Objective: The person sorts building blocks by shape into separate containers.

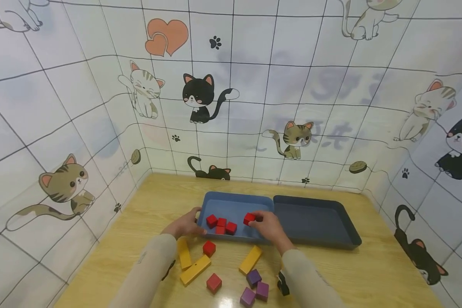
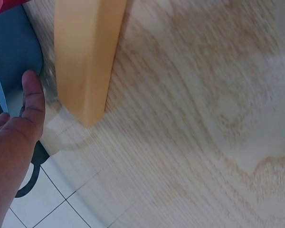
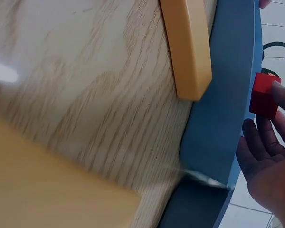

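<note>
In the head view, my right hand (image 1: pixel 268 225) pinches a red cube (image 1: pixel 249 219) over the right part of the blue tray (image 1: pixel 238 197). The right wrist view shows this red cube (image 3: pixel 265 95) between thumb and fingers, above the tray's rim. My left hand (image 1: pixel 185 224) holds the tray at its front left corner, with the thumb by the front wall and the fingers at the left side. Several red cubes (image 1: pixel 231 228) lie together in the tray's left half. In the left wrist view, one finger of the left hand (image 2: pixel 19 128) lies along the tray's outer wall.
A dark grey tray (image 1: pixel 312 220) adjoins the blue one on the right. In front lie yellow blocks (image 1: pixel 195 270), another yellow block (image 1: pixel 250 259), loose red cubes (image 1: pixel 214 282) and purple cubes (image 1: pixel 262 291). A cat-patterned cloth (image 1: pixel 250 85) stands around the wooden table (image 1: pixel 385 273).
</note>
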Tool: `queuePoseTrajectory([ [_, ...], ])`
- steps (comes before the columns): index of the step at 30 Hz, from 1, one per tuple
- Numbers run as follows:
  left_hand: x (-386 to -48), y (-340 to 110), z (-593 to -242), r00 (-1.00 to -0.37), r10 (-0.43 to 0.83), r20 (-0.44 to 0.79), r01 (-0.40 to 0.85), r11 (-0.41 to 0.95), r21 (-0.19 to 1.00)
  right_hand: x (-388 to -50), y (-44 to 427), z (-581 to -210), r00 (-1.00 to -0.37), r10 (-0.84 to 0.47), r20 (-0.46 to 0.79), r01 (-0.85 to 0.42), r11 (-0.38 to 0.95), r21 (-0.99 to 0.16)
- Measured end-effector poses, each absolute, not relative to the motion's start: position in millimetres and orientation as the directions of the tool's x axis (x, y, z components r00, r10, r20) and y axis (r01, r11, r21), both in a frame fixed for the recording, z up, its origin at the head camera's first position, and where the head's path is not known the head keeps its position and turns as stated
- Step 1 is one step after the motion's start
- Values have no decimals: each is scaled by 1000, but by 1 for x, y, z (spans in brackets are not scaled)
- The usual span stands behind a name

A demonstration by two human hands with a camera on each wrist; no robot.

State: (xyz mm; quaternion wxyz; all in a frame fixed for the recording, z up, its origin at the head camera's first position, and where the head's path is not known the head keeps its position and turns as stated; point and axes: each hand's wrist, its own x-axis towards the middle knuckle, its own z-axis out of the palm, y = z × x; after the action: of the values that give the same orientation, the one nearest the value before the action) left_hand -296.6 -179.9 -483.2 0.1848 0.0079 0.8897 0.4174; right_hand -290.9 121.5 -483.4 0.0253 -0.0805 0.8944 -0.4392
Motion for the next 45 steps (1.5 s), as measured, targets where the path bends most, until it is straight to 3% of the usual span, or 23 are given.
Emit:
queuePoseTrajectory([
  [15,-291,-177,-478,-938,168,-302,-113,679,726,-303,100,-496,-973,-230,13,-151,594,-790],
  [45,-293,-173,-467,-909,165,-383,-182,670,720,-275,135,-478,-976,-199,90,-187,548,-816],
])
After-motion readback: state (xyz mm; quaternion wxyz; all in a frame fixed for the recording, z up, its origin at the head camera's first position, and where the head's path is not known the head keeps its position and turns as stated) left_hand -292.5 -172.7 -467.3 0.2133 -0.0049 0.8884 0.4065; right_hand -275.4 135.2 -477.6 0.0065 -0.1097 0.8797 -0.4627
